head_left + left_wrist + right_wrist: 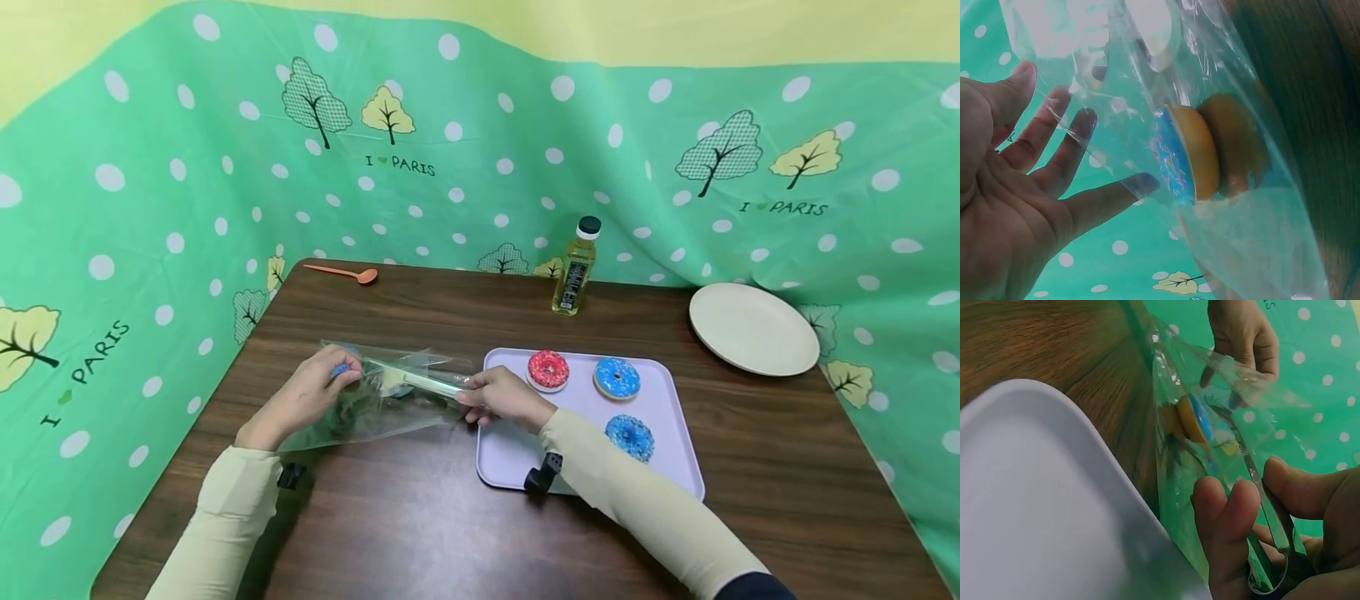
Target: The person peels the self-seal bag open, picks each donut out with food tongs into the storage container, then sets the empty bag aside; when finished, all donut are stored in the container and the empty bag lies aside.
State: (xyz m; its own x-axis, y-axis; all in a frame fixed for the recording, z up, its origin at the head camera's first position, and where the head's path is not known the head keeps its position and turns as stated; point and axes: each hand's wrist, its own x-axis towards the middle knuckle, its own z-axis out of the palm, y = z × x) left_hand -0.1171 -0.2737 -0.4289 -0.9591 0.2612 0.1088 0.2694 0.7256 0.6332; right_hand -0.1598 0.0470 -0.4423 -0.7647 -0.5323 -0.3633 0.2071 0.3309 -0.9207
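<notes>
My right hand (510,396) grips metal tongs (431,383) near their bent end, the thumb on one arm and fingers on the other. The tongs reach into a clear plastic bag (375,425) whose mouth faces right. Inside the bag is a blue-iced doughnut with sprinkles (1175,156), standing on edge against the bag's lower film; the tong tips (1099,72) are apart from it in the left wrist view. My left hand (303,396) is at the bag's left part, its fingers spread and fairly straight, with some fingertips seen through the film.
A lilac tray (498,471) beside my right hand holds a red doughnut (548,370) and two blue doughnuts (617,379). Farther back are an orange spoon (365,276), an oil bottle (574,271) and a white plate (753,329). A patterned cloth hangs behind the table.
</notes>
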